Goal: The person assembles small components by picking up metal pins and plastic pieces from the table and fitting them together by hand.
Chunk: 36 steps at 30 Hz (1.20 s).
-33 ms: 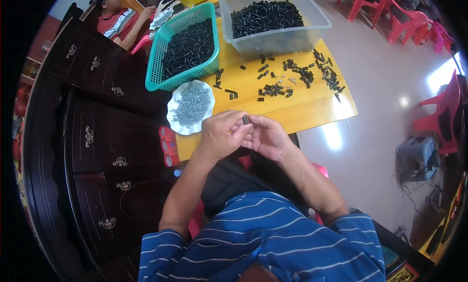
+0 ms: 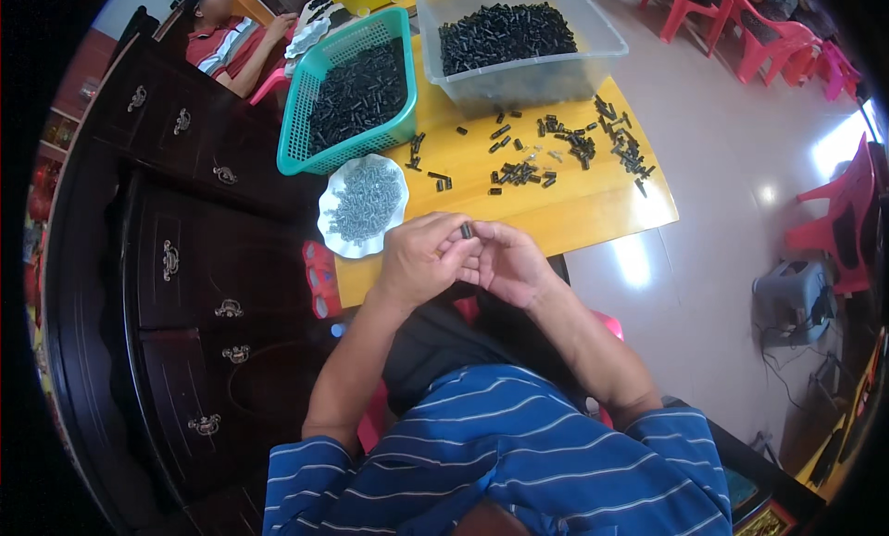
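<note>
My left hand (image 2: 419, 260) and my right hand (image 2: 515, 266) meet at the table's near edge. Between their fingertips is a small black cylindrical piece (image 2: 467, 230), pinched from both sides; the fingers cover part of it. Left of my left hand, a white wavy-rimmed plate (image 2: 326, 223) holds a heap of small clear pieces (image 2: 366, 200). Loose black cylindrical pieces (image 2: 519, 172) lie scattered on the table beyond my hands, with a few clear bits (image 2: 554, 155) among them.
On the yellow table (image 2: 593, 203) stand a green basket (image 2: 289, 133) and a translucent tub (image 2: 519, 93), both full of black pieces. A dark cabinet (image 2: 222, 258) borders the left. Another person (image 2: 231, 45) sits at far left. Red chairs (image 2: 852, 221) stand at right.
</note>
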Tool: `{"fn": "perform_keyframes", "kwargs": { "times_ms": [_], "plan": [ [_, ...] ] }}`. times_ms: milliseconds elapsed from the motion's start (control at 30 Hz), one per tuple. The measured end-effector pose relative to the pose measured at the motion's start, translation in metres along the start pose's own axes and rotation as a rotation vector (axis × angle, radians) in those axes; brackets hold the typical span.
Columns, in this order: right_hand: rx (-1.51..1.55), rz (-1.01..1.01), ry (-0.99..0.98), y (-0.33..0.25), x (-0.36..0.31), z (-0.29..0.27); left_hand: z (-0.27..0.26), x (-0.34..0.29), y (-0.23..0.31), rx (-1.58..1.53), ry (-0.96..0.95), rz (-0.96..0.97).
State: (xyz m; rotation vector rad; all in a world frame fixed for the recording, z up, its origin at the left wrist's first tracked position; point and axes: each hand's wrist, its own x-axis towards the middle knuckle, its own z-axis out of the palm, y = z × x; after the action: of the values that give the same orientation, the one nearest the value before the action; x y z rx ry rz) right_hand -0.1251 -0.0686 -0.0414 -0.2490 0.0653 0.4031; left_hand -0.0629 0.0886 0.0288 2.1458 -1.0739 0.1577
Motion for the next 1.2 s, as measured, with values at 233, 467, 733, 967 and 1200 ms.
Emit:
{"fn": "perform_keyframes", "kwargs": {
  "times_ms": [233,467,733,967,1200],
  "plan": [
    [-0.198,-0.083,0.128,0.004,0.002,-0.001,0.001,0.000,0.008,0.040,0.031,0.040],
    [-0.371,-0.093,0.113,0.007,-0.001,0.000,-0.011,0.001,0.004,0.030,-0.068,-0.026],
    [-0.522,-0.109,0.239,0.008,-0.003,0.021,-0.091,0.091,-0.094,0.432,0.139,-0.125],
    [-0.159,-0.236,0.290,-0.004,-0.002,0.004,-0.030,0.091,-0.073,0.321,0.001,0.014],
    [0.134,-0.265,0.396,0.000,-0.001,-0.003,0.052,0.066,-0.039,0.221,-0.231,0.027]
  ]
}}
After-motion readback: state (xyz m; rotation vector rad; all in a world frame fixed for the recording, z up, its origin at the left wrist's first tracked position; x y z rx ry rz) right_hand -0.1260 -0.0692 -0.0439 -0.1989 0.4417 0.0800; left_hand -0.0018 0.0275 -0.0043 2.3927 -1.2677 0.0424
